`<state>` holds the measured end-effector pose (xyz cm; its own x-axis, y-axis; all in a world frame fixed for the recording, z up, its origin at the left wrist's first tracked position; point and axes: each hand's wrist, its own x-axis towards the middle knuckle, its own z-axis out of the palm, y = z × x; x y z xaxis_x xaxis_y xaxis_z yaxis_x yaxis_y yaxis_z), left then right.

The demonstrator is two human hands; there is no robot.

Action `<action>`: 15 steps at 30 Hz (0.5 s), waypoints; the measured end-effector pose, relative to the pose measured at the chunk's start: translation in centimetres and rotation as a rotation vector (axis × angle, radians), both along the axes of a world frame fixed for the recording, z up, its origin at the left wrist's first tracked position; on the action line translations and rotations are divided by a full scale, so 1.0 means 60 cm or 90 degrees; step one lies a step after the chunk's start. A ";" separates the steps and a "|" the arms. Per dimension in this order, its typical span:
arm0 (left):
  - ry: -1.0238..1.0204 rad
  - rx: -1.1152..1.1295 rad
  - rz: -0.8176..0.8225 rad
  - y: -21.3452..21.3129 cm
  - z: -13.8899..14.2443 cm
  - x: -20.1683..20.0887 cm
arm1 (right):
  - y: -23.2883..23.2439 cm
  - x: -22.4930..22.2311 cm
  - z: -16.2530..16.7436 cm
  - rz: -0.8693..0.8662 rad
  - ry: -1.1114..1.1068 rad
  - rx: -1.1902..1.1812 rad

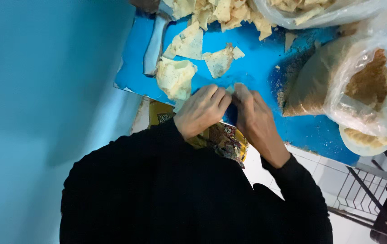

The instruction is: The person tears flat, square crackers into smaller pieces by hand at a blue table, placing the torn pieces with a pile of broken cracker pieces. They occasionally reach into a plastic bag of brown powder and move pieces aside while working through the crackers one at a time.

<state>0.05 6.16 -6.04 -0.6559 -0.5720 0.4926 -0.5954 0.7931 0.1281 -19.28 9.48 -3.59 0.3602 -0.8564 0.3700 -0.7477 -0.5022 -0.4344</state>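
Note:
My left hand (201, 110) and my right hand (255, 121) meet fingertip to fingertip at the near edge of a blue table (256, 58). Together they pinch a small pale piece of thin dough sheet (230, 89), mostly hidden by the fingers. Just beyond my left hand lies a folded dough parcel (175, 77). A torn triangular sheet (219, 61) lies beyond the fingertips, and another flat sheet (186, 43) lies farther back. Black sleeves cover both my arms.
A heap of dough scraps (222, 11) lies at the far edge. A clear bag of brown crumbly filling (365, 83) rests on a white bowl (363, 141) at right. A metal tool (154, 45) lies at left. Patterned cloth (222, 138) hangs below; a wire rack (360, 190) stands lower right.

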 end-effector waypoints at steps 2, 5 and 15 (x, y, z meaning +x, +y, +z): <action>-0.043 0.008 0.002 0.003 0.006 0.000 | 0.000 -0.005 0.001 0.007 -0.006 0.014; -0.053 0.029 0.009 0.013 0.017 0.000 | 0.008 -0.010 0.000 0.018 -0.043 0.068; -0.193 -0.061 0.042 0.047 0.040 0.011 | 0.044 0.012 -0.018 -0.040 0.104 -0.079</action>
